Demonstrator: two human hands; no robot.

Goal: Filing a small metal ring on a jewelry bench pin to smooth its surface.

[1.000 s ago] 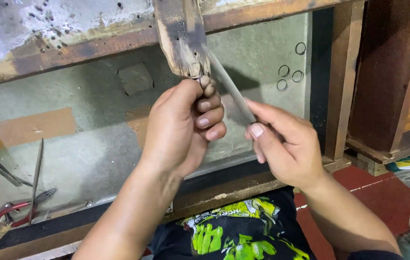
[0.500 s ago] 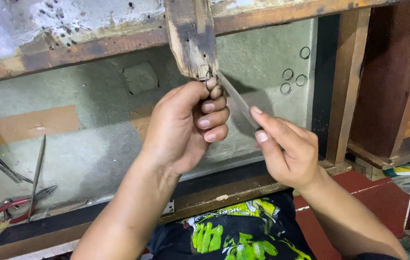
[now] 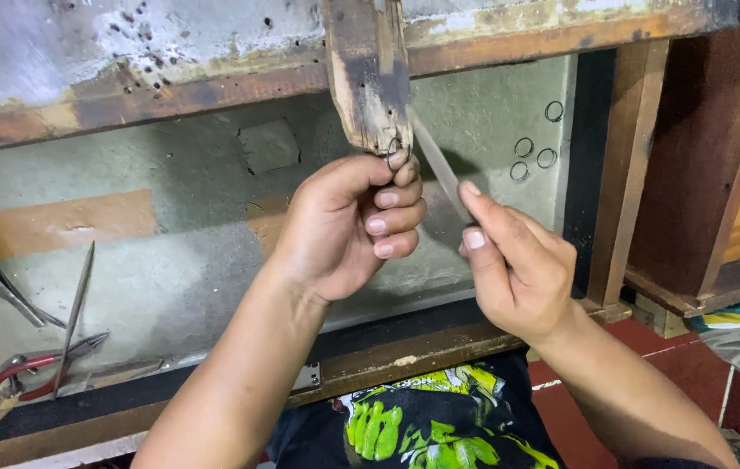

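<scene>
Now your left hand (image 3: 348,221) is closed on a small metal ring (image 3: 394,155), pinching it against the tip of the worn wooden peg (image 3: 370,78) that juts from the bench edge (image 3: 170,95). Your right hand (image 3: 517,274) is clamped on a slim flat file (image 3: 438,169), its blade angled up to meet the ring. Judged from here, the ring is light, stiff and slippery, easily dropped; grip it at the sides, with the top left bare for the blade. It looks thin, round, dull grey, mostly hidden by your fingertips. Three or four similar rings (image 3: 533,152) lie on the tray floor (image 3: 170,269); red-handled pliers (image 3: 26,369) rest far left.
</scene>
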